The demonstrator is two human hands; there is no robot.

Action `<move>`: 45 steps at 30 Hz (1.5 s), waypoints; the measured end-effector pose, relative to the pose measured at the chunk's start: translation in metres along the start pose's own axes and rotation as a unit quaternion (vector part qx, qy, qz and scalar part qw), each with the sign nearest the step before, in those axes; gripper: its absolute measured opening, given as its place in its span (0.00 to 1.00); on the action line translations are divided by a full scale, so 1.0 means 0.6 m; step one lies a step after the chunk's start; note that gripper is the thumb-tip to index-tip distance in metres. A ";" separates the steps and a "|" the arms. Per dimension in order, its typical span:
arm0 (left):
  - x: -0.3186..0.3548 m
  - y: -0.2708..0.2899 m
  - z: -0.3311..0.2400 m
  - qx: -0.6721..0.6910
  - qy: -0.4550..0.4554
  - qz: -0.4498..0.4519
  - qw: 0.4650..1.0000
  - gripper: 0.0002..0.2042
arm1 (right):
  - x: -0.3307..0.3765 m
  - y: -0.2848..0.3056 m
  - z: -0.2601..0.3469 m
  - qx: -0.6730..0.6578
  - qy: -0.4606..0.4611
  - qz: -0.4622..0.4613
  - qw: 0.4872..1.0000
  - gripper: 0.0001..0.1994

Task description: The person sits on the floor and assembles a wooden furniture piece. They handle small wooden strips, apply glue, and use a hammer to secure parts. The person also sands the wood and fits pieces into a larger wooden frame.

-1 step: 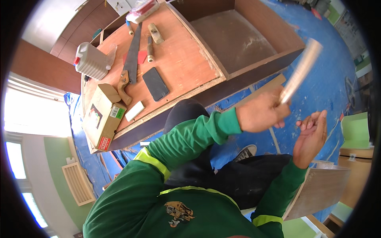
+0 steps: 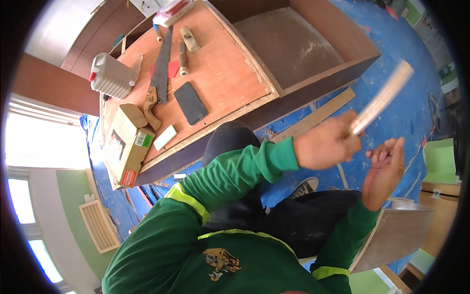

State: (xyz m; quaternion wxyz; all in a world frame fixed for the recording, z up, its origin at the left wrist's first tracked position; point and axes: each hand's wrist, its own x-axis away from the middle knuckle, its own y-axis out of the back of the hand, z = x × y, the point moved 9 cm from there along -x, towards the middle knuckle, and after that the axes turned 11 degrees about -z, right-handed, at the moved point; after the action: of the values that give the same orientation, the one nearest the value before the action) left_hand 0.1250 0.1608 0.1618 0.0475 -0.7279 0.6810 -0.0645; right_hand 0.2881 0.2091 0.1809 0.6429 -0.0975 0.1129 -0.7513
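Gripping one end of a pale wooden stick [image 2: 383, 97], the left hand [image 2: 327, 143] was near the brown box [image 2: 286, 43]; farther from this box, the right hand [image 2: 384, 170] had loosely curled fingers.

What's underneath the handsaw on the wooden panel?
A flat red piece shows at the right edge of the handsaw, on the wooden panel. Whatever lies directly beneath the handsaw is covered, so the red piece's full extent cannot be seen.
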 end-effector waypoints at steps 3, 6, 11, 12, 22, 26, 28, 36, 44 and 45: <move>-0.022 -0.013 0.018 -0.050 -0.020 0.005 0.999 0.15 | -0.021 0.017 -0.047 0.099 0.005 -0.083 0.992 0.19; -0.050 -0.015 0.043 -0.031 0.020 0.003 0.999 0.21 | -0.043 0.005 -0.109 0.105 -0.109 -0.141 0.978 0.19; -0.080 0.026 0.087 -0.124 0.075 -0.034 0.989 0.26 | -0.100 0.013 -0.217 -0.033 -0.276 -0.016 0.960 0.21; -0.087 0.038 0.082 -0.144 0.062 -0.056 0.986 0.25 | -0.105 -0.038 -0.202 -0.052 -0.289 0.005 0.956 0.22; -0.037 0.125 0.084 -0.122 0.112 -0.229 0.959 0.24 | -0.059 0.026 -0.290 0.162 -0.320 -0.122 0.925 0.25; 0.112 0.213 0.045 -0.271 0.114 -0.272 0.917 0.24 | 0.091 0.004 -0.195 0.268 -0.322 -0.080 0.904 0.24; 0.236 0.252 -0.034 -0.302 0.177 -0.288 0.891 0.25 | 0.145 -0.028 -0.097 0.326 -0.334 0.025 0.884 0.24; 0.928 0.223 -0.214 -0.158 0.568 -0.498 0.636 0.28 | 0.152 0.002 0.022 0.523 -0.185 0.484 0.677 0.17; 1.281 -0.251 -0.071 0.038 0.533 -0.581 0.614 0.11 | -0.107 0.004 0.053 0.667 -0.393 0.211 0.596 0.10; 1.290 -0.298 -0.058 0.147 0.523 -0.625 0.560 0.11 | -0.133 -0.027 0.050 0.701 -0.355 0.219 0.579 0.09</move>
State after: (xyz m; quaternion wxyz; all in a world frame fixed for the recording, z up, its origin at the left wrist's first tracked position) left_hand 0.3457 -0.5983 0.2469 -0.2631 -0.7930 -0.0584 -0.5463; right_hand 0.2939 0.2887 0.2144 0.6447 0.1525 -0.6680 -0.3387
